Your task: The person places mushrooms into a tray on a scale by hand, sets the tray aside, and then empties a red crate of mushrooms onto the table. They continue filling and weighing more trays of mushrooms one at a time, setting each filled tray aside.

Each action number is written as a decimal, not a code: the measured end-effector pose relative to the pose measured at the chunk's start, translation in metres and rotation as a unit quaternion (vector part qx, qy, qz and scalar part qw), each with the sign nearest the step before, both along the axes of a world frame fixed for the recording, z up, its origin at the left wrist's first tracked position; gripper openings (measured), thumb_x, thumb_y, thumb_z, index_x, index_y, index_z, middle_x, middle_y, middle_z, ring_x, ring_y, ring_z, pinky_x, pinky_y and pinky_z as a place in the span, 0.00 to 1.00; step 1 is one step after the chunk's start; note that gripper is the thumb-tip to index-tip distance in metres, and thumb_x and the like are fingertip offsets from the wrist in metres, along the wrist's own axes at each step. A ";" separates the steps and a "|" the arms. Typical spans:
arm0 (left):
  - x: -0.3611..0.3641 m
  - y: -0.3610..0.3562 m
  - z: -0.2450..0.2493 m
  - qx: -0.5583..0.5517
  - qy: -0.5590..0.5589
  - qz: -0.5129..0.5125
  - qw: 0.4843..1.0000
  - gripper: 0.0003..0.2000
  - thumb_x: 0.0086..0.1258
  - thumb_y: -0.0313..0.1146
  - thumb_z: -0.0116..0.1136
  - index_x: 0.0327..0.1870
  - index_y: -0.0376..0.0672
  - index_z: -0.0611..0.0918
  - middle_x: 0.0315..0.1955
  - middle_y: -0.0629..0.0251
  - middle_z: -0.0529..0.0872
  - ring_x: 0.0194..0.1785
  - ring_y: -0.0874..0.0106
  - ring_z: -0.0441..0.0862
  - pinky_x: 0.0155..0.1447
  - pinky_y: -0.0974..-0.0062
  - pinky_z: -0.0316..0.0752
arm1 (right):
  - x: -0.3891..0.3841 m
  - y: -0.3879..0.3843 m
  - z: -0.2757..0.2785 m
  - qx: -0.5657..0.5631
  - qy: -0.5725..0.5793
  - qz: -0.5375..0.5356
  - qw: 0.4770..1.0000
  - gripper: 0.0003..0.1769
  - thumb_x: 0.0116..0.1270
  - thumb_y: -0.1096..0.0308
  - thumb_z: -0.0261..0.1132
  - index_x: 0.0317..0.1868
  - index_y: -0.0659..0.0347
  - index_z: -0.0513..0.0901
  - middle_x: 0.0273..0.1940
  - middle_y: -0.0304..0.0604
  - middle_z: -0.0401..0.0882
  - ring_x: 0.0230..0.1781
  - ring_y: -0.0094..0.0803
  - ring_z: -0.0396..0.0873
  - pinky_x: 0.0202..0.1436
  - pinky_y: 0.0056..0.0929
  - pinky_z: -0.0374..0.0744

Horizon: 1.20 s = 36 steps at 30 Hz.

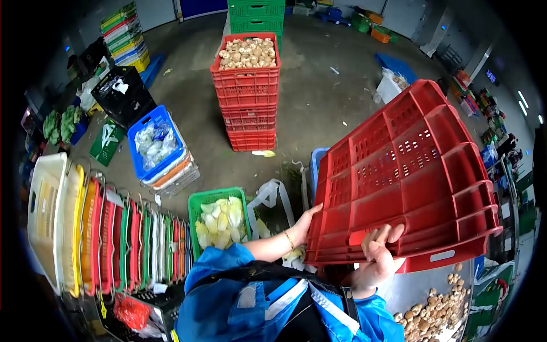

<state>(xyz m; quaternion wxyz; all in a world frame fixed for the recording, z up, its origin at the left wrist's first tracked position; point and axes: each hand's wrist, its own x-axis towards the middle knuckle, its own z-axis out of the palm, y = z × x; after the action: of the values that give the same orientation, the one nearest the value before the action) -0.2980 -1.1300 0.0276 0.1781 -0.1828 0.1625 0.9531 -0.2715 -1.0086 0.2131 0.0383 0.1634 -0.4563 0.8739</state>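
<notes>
A large red plastic crate (pixel 393 188) is held up tilted at the right, its ribbed outer side facing me. My right hand (pixel 379 251) grips it at the handle slot, fingers curled through the opening. At the crate's left edge is my left hand (pixel 310 222), closed on it, with the fingers partly hidden behind the plastic. Below the crate, several brown mushrooms (pixel 427 319) lie on a metal surface (pixel 407 288). Whether anything is inside the crate is hidden.
A stack of red crates (pixel 245 85) ahead holds mushrooms (pixel 248 53). A green crate (pixel 245 199) of pale endives (pixel 222 222) stands left of my arm. Many nested crates (pixel 122 245) lean in a row at left. A blue crate (pixel 139 139) contains plastic bags.
</notes>
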 end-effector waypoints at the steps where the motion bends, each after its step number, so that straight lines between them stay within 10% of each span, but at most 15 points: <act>1: -0.001 -0.015 0.003 -0.001 0.005 -0.001 1.000 0.26 0.60 0.53 0.51 0.54 0.42 0.71 0.51 0.59 0.75 0.53 0.64 0.73 0.58 0.62 0.66 | -0.004 -0.016 0.003 0.010 -0.009 0.001 1.000 0.13 0.41 0.78 0.53 0.29 0.59 0.61 0.16 0.33 0.54 0.12 0.19 0.50 0.14 0.16 0.54; 21: -0.195 -0.261 0.036 -0.010 0.065 0.146 0.987 0.28 0.62 0.54 0.48 0.58 0.44 0.68 0.54 0.60 0.73 0.56 0.63 0.71 0.61 0.59 0.63 | -0.284 -0.217 -0.001 -0.135 0.018 0.235 0.962 0.15 0.43 0.80 0.56 0.26 0.56 0.59 0.15 0.32 0.55 0.11 0.19 0.53 0.15 0.18 0.53; 25: -0.280 -0.315 0.039 -0.096 0.126 0.152 0.975 0.31 0.65 0.56 0.40 0.64 0.46 0.59 0.62 0.62 0.63 0.64 0.61 0.61 0.66 0.57 0.54 | -0.389 -0.255 -0.011 -0.175 -0.018 0.210 0.962 0.12 0.44 0.80 0.53 0.23 0.53 0.60 0.14 0.31 0.53 0.10 0.19 0.51 0.14 0.17 0.53; 27: -0.313 -0.351 0.037 0.063 0.161 0.089 0.981 0.32 0.66 0.56 0.38 0.67 0.49 0.52 0.66 0.62 0.54 0.67 0.63 0.52 0.65 0.54 0.54 | -0.457 -0.272 -0.025 -0.213 -0.043 0.177 0.960 0.09 0.44 0.79 0.52 0.23 0.54 0.64 0.14 0.30 0.54 0.09 0.18 0.51 0.14 0.16 0.54; 30: -0.333 -0.392 0.019 -0.330 0.172 0.080 0.925 0.31 0.68 0.54 0.39 0.67 0.46 0.53 0.64 0.57 0.57 0.64 0.64 0.58 0.62 0.62 0.61 | -0.563 -0.288 -0.051 -0.241 -0.108 0.180 0.948 0.08 0.44 0.80 0.52 0.26 0.57 0.69 0.15 0.30 0.56 0.10 0.18 0.52 0.14 0.16 0.55; 36: -0.257 -0.455 -0.059 -0.485 0.074 -0.095 0.866 0.23 0.68 0.44 0.45 0.61 0.42 0.65 0.57 0.62 0.68 0.60 0.69 0.65 0.61 0.70 0.61 | -0.684 -0.323 -0.173 -0.266 -0.196 0.229 0.916 0.07 0.48 0.80 0.52 0.24 0.57 0.65 0.15 0.30 0.54 0.11 0.18 0.53 0.16 0.18 0.55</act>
<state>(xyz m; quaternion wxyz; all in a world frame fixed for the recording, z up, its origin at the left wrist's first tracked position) -0.5548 -1.5846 -0.0315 0.1446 -0.1586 0.6334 0.7435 -0.9555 -1.3315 0.0401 -0.2113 0.0724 -0.1555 0.9623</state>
